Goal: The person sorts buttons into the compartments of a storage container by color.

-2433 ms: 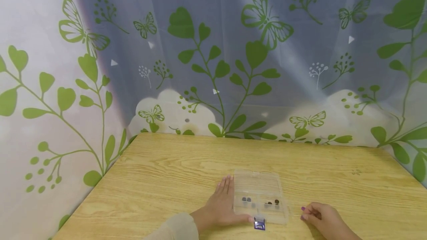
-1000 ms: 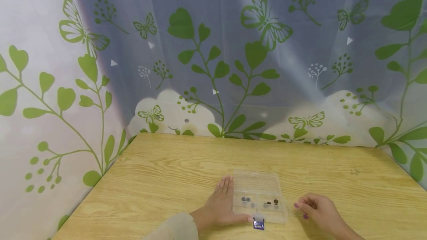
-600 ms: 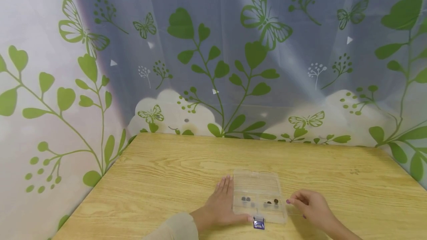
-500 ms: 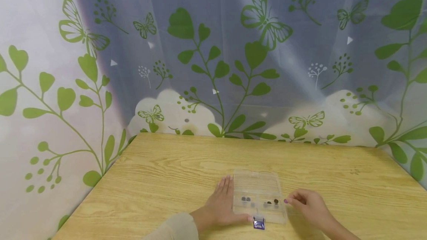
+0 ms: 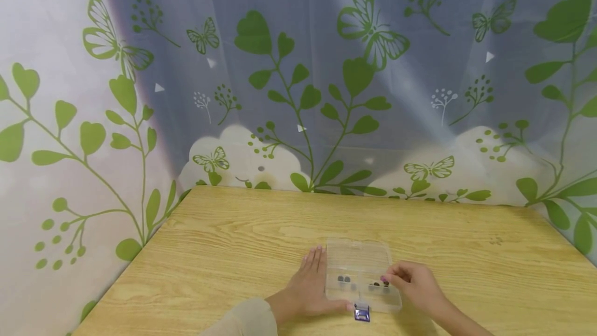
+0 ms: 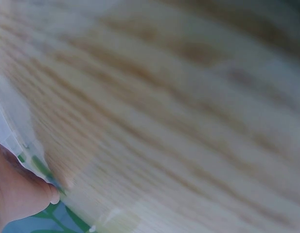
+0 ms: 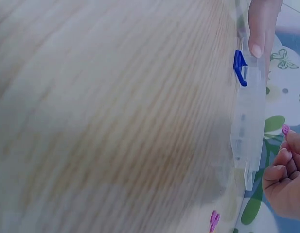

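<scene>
Right hand [image 5: 415,285] pinched pink button [image 5: 384,278] between thumb and fingertip, above right half of clear box [image 5: 386,303], close by dark buttons [image 5: 376,284]. Left hand [image 5: 306,288] lay straight-fingered along box's left side, thumb near blue latch [image 5: 361,313]; steady brace seemed useful. Low, gentle release looked best (small disc could bounce). Another pink piece [image 7: 214,221] lay on table [image 5: 242,232].

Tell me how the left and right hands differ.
The left hand lies with fingers straight beside the clear box; the right hand curls its fingers, pinching a pink piece. A beige sleeve shows behind the left hand; bare forearm behind the right hand. Both are at the box.
</scene>
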The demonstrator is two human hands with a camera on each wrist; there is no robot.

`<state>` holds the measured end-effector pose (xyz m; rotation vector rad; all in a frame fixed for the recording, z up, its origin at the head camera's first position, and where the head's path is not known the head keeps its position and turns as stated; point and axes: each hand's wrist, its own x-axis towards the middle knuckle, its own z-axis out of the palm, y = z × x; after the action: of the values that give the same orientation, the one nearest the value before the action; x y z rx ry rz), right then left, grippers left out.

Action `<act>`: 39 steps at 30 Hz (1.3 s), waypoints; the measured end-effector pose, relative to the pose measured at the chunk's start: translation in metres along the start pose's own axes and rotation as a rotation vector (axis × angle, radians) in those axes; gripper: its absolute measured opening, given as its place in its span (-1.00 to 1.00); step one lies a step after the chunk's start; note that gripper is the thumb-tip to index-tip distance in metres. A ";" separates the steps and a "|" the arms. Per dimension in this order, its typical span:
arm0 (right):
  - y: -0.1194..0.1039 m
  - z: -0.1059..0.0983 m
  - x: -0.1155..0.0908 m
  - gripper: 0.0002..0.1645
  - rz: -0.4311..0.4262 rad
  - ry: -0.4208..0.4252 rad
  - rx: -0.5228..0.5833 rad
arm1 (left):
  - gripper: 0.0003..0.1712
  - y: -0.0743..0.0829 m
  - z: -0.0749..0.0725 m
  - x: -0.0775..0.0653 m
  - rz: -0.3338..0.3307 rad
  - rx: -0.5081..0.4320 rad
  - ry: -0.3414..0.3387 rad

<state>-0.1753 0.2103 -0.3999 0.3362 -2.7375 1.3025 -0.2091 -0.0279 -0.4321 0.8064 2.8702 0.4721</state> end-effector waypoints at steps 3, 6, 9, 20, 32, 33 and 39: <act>-0.003 0.004 0.002 -0.92 -0.014 -0.007 0.013 | 0.38 0.001 0.000 0.000 0.000 0.000 0.004; -0.005 0.007 0.003 -0.92 -0.022 -0.007 0.019 | 0.38 0.001 -0.001 0.000 -0.005 -0.004 0.000; -0.007 0.011 0.004 -0.90 -0.040 -0.012 0.037 | 0.38 0.002 -0.002 -0.001 -0.011 -0.004 -0.005; -0.016 0.027 0.013 -0.85 -0.050 -0.045 0.079 | 0.39 0.002 -0.002 -0.001 -0.011 0.005 -0.006; -0.020 0.040 0.014 -0.87 -0.042 -0.094 0.126 | 0.37 0.000 0.000 0.001 0.016 -0.003 0.012; -0.020 0.040 0.014 -0.86 -0.041 -0.099 0.127 | 0.37 0.000 0.000 0.001 0.016 -0.004 0.009; -0.018 0.042 0.015 -0.87 -0.075 -0.122 0.124 | 0.36 -0.001 0.001 0.002 0.013 -0.013 0.010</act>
<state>-0.1851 0.1643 -0.4108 0.5404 -2.7162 1.4825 -0.2114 -0.0277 -0.4335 0.8229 2.8695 0.4973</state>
